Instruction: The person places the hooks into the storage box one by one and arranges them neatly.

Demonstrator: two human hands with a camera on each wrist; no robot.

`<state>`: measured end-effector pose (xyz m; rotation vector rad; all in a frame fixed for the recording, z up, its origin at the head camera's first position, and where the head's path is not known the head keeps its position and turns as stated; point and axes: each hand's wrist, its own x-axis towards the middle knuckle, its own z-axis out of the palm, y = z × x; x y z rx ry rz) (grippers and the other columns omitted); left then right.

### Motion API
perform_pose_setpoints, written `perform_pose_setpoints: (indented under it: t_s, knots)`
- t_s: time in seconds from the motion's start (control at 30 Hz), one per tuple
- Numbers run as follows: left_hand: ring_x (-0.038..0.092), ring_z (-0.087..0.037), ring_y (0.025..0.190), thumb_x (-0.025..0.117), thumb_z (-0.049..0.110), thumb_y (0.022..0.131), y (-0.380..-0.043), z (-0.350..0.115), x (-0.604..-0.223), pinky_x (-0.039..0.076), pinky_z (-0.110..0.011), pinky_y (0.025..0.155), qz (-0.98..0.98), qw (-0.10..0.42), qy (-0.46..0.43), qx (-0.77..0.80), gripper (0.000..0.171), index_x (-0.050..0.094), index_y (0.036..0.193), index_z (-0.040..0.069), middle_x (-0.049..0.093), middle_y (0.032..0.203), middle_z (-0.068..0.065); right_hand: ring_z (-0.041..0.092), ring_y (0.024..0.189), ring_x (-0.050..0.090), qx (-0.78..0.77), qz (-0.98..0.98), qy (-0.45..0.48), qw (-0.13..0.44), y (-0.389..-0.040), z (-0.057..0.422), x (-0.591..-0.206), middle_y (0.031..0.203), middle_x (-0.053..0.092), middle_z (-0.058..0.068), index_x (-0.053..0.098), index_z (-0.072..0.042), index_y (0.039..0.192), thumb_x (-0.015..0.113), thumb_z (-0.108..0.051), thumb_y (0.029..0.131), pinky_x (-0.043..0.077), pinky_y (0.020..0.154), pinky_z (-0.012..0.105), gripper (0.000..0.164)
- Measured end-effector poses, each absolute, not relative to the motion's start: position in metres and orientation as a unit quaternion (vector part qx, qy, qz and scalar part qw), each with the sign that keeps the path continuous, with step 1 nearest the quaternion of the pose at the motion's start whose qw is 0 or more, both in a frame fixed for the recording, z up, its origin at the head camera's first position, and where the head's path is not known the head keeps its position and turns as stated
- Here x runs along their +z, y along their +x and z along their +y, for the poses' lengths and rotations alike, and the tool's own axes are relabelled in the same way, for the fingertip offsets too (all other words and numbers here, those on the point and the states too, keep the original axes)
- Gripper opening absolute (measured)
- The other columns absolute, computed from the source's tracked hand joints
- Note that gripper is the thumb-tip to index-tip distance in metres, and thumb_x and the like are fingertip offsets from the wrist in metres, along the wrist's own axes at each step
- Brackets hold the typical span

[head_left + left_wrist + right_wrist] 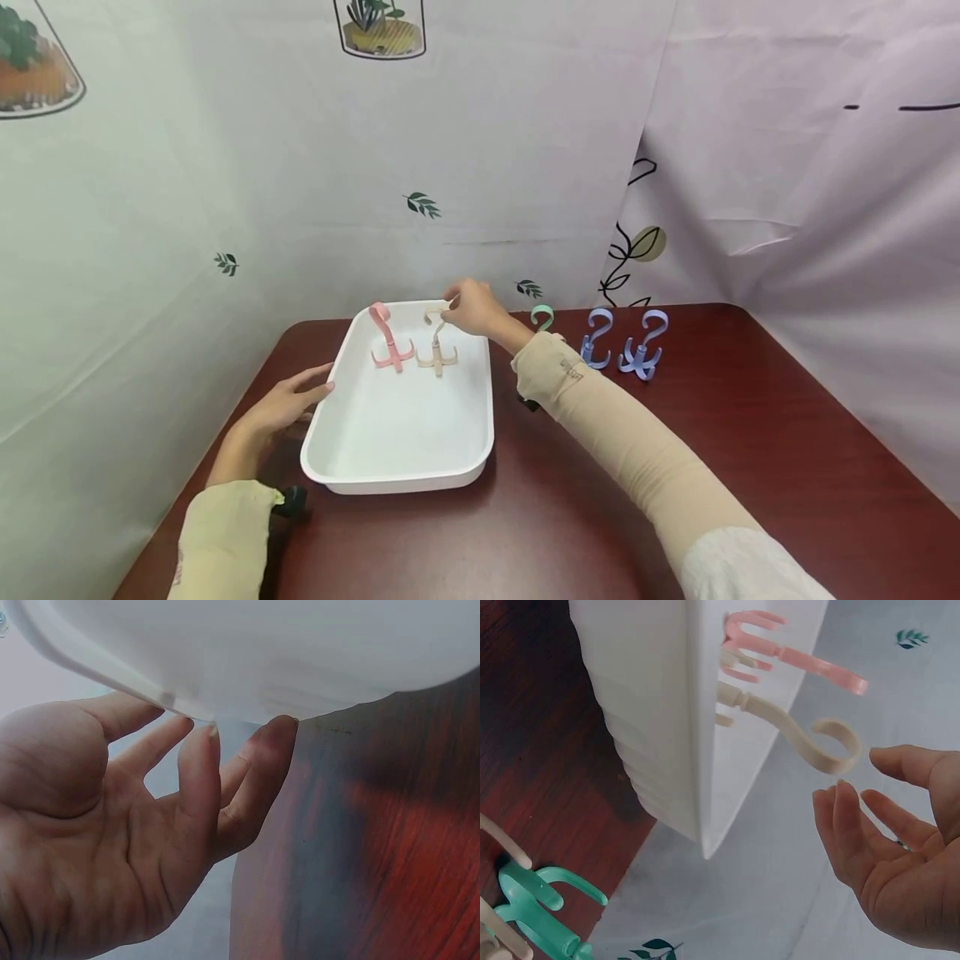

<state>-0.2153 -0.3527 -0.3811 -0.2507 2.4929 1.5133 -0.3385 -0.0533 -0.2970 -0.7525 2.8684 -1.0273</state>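
Dark red wood table point(570, 517), leaf-print cloth backdrop point(337, 208) behind. Beige pronged hook point(437, 344) mid-frame in the white tray point(393, 433), long axis near vertical, curl up, prongs down. My right hand point(480, 308) has thumb and fingers parted at the curl; my left hand point(281, 408), fingers spread, touches the tray's left side.

We held our bare left hand point(127, 817) just beside the smooth white tray with a rounded rim point(247, 652), palm in view, fingers spread and gently bent, their tips meeting the tray's edge. Below the tray, to its right in our view, we saw the red-brown, wood-grained table point(397, 810); left of the tray, a pale backdrop point(30, 682).
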Motion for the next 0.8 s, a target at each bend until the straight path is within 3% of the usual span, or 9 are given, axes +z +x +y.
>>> perform_pose_setpoints:
  t_s: [0.13, 0.3, 0.37, 0.5, 0.8]
  knots:
    - [0.064, -0.031, 0.091, 0.056, 0.043, 0.09, -0.216, -0.352, -0.382, 0.054, -0.046, 0.069, 0.848, 0.112, -0.084, 0.511, 0.072, 0.021, 0.148, 0.019, 0.043, 0.13, -0.028, 0.025, 0.104, 0.053, -0.341, 0.906, -0.25, -0.003, -0.33, -0.042, -0.292, 0.098, 0.067, 0.006, 0.064, -0.008, 0.11, 0.067, -0.021, 0.084, 0.051, 0.074, 0.03, 0.029]
    - [0.064, -0.03, 0.089, 0.056, 0.041, 0.09, -0.218, -0.353, -0.381, 0.054, -0.045, 0.069, 0.845, 0.113, -0.084, 0.515, 0.071, 0.021, 0.148, 0.019, 0.046, 0.128, -0.028, 0.022, 0.105, 0.053, -0.342, 0.898, -0.276, -0.014, -0.313, -0.024, -0.278, 0.097, 0.067, 0.002, 0.065, -0.011, 0.109, 0.066, -0.023, 0.085, 0.044, 0.086, 0.032, 0.027]
    - [0.065, -0.03, 0.088, 0.056, 0.042, 0.09, -0.218, -0.353, -0.381, 0.054, -0.045, 0.068, 0.846, 0.112, -0.085, 0.515, 0.071, 0.021, 0.148, 0.019, 0.047, 0.127, -0.028, 0.02, 0.102, 0.055, -0.341, 0.895, -0.287, -0.018, -0.305, -0.015, -0.272, 0.097, 0.068, 0.001, 0.065, -0.011, 0.109, 0.065, -0.024, 0.085, 0.045, 0.084, 0.031, 0.026]
    - [0.065, -0.03, 0.088, 0.056, 0.043, 0.09, -0.218, -0.353, -0.38, 0.054, -0.045, 0.068, 0.847, 0.115, -0.087, 0.512, 0.072, 0.02, 0.148, 0.02, 0.047, 0.127, -0.028, 0.016, 0.086, 0.064, -0.348, 0.889, -0.297, -0.026, -0.293, 0.008, -0.263, 0.097, 0.067, 0.003, 0.065, -0.011, 0.107, 0.066, -0.023, 0.084, 0.052, 0.068, 0.028, 0.026]
    - [0.064, -0.031, 0.09, 0.056, 0.045, 0.089, -0.217, -0.354, -0.381, 0.054, -0.046, 0.068, 0.847, 0.117, -0.079, 0.512, 0.075, 0.018, 0.148, 0.019, 0.045, 0.129, -0.029, 0.017, 0.082, 0.065, -0.328, 0.898, -0.291, -0.027, -0.286, 0.077, -0.271, 0.101, 0.066, 0.0, 0.067, -0.015, 0.106, 0.07, -0.029, 0.081, 0.052, 0.063, 0.031, 0.028]
